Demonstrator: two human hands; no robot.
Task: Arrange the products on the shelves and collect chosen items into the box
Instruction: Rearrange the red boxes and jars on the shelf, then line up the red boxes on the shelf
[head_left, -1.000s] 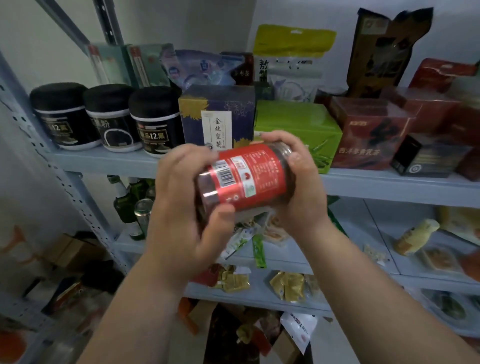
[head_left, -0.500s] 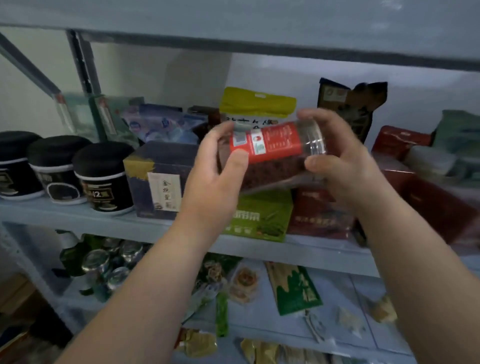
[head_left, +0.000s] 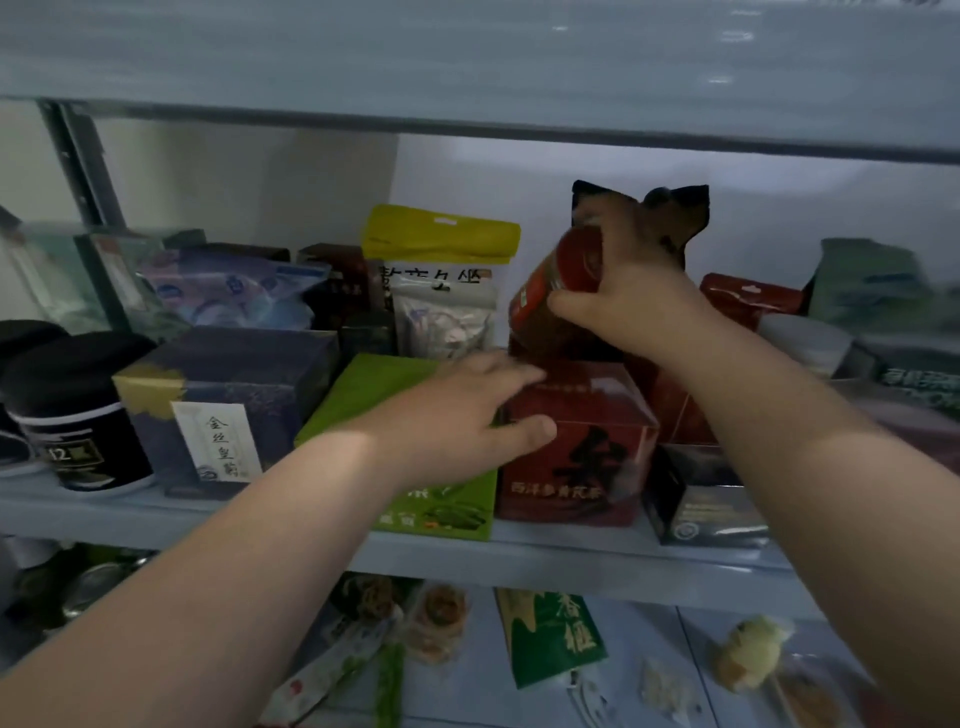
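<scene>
Behind right hand (head_left: 631, 312), red jar (head_left: 548, 296) half hidden

- Left forearm bare, extended forward from lower left.
- Left hand (head_left: 467, 415) palm down, fingers straight across the top of a red box (head_left: 582, 452), thumb spread against its front face.
- Right forearm bare, angled up from lower right.
- Right hand (head_left: 628, 306) raised higher, fingers curled round a tilted jar (head_left: 550, 291).

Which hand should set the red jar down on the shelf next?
Right. The right hand grips the red-labelled jar, tilted over the red box; the left hand only rests on that box.
</scene>
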